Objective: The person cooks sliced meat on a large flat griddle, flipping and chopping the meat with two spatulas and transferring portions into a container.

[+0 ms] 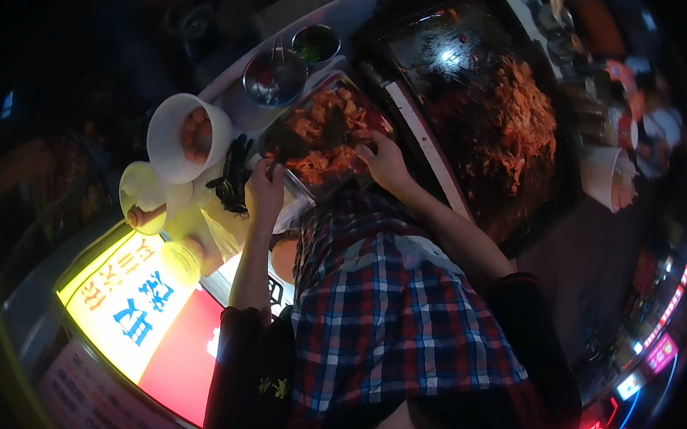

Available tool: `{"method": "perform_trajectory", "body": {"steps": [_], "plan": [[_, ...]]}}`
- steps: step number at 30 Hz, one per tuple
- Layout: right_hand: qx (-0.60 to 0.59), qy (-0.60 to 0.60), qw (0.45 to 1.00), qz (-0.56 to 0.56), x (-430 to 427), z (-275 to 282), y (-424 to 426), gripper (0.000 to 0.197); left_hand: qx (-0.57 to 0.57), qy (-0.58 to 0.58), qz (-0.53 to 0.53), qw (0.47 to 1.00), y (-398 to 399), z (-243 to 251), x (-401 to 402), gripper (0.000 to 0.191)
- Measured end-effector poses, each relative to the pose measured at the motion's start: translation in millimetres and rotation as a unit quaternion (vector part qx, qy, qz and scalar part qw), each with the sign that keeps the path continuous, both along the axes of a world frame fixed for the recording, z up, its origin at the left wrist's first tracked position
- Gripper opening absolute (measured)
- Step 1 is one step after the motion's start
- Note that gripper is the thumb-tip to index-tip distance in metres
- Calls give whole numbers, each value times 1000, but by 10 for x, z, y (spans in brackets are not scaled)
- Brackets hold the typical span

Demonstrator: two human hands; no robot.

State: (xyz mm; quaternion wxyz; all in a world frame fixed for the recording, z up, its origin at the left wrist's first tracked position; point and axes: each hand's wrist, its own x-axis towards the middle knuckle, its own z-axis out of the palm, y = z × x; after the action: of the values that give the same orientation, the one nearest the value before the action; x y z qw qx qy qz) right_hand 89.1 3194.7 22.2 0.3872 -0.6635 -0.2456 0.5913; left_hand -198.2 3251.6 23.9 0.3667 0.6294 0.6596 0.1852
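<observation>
In front of me a metal tray (pixel 295 186) holds reddish pieces of cooked food (pixel 327 116), with dark patches over parts of them. My left hand (pixel 264 192) is at the tray's near left side, thumb and fingertips close together. My right hand (pixel 384 161) is over the near right side, its fingers curled and the thumb towards the food. Dimness hides whether either hand grips the rim or something thin. Black gloves, or a similar limp black item (pixel 231 176), lie just left of my left hand.
Right of the tray, a dark griddle (pixel 432 122) carries a heap of chopped food (pixel 522 123). Behind the tray stand a metal bowl (pixel 275 78) and a bowl of chopped greens (pixel 316 44). A white bucket (pixel 167 139) with eggs is at left, near a lit sign (pixel 144 306) bearing writing.
</observation>
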Motion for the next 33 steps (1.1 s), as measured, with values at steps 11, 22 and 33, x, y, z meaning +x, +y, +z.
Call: {"method": "perform_trajectory", "body": {"steps": [11, 22, 33], "plan": [[48, -177, 971, 154, 84, -62, -395, 29, 9, 50, 22, 998, -819, -224, -163, 28], [166, -218, 955, 111, -436, -178, 227, 29, 108, 154, 28, 982, -379, -49, -229, 25], [61, -188, 977, -73, 693, 1110, -514, 27, 104, -56, -21, 993, -89, 119, -398, 33]]}}
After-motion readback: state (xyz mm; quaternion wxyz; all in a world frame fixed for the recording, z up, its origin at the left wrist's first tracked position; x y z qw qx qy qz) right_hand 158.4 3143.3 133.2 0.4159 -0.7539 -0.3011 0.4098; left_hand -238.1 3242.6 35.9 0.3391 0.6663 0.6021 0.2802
